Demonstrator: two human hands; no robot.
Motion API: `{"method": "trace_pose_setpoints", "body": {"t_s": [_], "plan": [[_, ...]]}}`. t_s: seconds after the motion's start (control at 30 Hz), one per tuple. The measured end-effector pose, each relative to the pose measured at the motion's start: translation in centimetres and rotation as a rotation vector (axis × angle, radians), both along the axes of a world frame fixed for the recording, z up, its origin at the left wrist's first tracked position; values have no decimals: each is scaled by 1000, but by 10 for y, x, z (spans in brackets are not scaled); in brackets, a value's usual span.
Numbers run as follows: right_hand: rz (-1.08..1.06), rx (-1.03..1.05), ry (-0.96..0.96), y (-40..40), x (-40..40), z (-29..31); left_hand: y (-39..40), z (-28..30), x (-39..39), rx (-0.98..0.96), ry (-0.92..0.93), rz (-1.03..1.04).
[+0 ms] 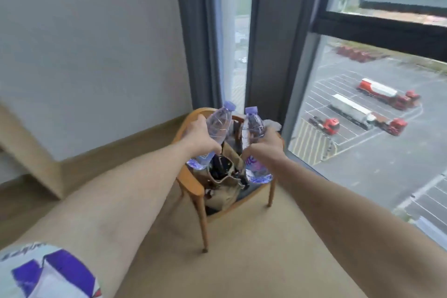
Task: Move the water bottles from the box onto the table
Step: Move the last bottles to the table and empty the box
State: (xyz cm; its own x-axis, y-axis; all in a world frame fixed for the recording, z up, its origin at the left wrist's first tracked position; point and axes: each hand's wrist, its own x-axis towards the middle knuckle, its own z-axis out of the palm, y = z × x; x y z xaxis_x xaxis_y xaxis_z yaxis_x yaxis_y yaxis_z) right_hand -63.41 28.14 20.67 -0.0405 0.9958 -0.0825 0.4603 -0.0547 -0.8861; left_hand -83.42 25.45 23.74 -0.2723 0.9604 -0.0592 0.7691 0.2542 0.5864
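My left hand [202, 135] grips a clear water bottle [219, 123] with a purple cap and purple label, tilted slightly right. In my right hand [267, 144] is a second water bottle [252, 126] of the same kind, held nearly upright. Both bottles hang in the air side by side, close together, above a wooden chair. Neither the box nor the table is in view.
The wooden chair [193, 186] stands on beige carpet with a tan open bag [225, 184] on its seat. Behind it hang grey curtains [196, 31], and a tall window [362, 104] takes up the right. A white wall is at left, a patterned box corner [48, 273] bottom left.
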Motion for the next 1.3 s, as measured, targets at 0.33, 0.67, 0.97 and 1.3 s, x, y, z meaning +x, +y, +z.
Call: {"method": "trace_pose_setpoints", "body": {"t_s": [0.33, 0.67, 0.97, 1.3], "plan": [[489, -11, 61, -27, -277, 6, -123, 2, -229, 106, 1, 599], [915, -58, 113, -76, -524, 6, -222, 8, -391, 183, -87, 1021], [1135, -30, 164, -85, -707, 30, -241, 32, -525, 270, -80, 1273], [1199, -72, 99, -122, -888, 3, -275, -7, -697, 242, -156, 1352]]}}
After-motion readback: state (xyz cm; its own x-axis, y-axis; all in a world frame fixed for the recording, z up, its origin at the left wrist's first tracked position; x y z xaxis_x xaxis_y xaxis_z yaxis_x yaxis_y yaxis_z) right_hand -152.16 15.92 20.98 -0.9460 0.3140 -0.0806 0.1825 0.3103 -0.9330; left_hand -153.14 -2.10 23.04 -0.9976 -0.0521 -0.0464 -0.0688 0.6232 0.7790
